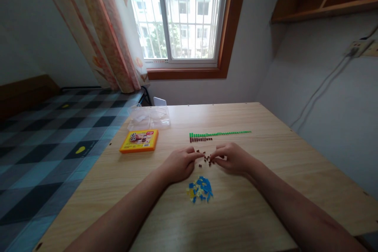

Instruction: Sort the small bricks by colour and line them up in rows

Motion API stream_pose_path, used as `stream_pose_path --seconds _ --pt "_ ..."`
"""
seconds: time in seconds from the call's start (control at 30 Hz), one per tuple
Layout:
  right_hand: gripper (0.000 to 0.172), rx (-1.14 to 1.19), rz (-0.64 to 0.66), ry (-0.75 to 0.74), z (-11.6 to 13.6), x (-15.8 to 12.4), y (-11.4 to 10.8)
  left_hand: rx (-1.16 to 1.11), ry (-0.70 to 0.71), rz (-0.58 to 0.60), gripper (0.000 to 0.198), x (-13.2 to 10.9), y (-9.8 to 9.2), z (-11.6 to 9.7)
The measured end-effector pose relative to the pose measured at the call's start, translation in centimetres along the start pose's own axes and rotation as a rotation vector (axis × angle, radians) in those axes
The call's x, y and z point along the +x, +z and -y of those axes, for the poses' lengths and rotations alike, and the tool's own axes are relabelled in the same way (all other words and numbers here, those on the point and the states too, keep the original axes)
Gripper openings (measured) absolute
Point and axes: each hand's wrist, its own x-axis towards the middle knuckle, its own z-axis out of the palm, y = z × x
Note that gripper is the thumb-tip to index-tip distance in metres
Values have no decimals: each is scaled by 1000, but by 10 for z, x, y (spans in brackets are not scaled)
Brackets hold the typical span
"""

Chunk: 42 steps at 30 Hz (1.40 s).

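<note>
Both of my hands rest on a light wooden table (pixel 265 173), fingertips meeting over a small scatter of dark brown pieces (pixel 206 159). My left hand (pixel 178 163) has its fingers pinched toward the pieces. My right hand (pixel 232 158) is also pinched, touching the brown pieces. What each pinch holds is too small to make out. Just beyond the hands lies a long row of green pieces (pixel 220 134) with a shorter row of brown pieces (pixel 201 139) under its left end. A heap of blue and pale yellow pieces (pixel 201 189) lies near me.
An orange box (pixel 139 141) lies at the table's left, with a clear plastic bag or tray (pixel 149 117) behind it. A bed with a checked cover (pixel 44 145) borders the table's left edge. A window and curtain stand behind, a wall on the right.
</note>
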Motion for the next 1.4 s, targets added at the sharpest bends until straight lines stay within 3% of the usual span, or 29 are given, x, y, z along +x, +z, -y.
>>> stream_pose_path --seconds 0.17,0.33,0.53,0.7,0.9,1.4 --pt "17 -43 -143 55 -19 -1 -4 -30 -64 -107 27 -1 1 5" --pt "14 -22 -151 94 -23 -3 0 -14 -23 -79 18 -1 2 4" --pt "14 2 -101 100 -17 -3 2 4 -158 -81 19 1 0 9" --pt "13 -1 -79 109 -17 -3 -1 139 -284 29 34 3 -6 15" --pt "15 -4 -71 108 -18 -3 -2 191 -233 80 29 2 -7 17" --pt "15 -10 -87 131 -23 0 3 182 -209 61 36 8 0 2"
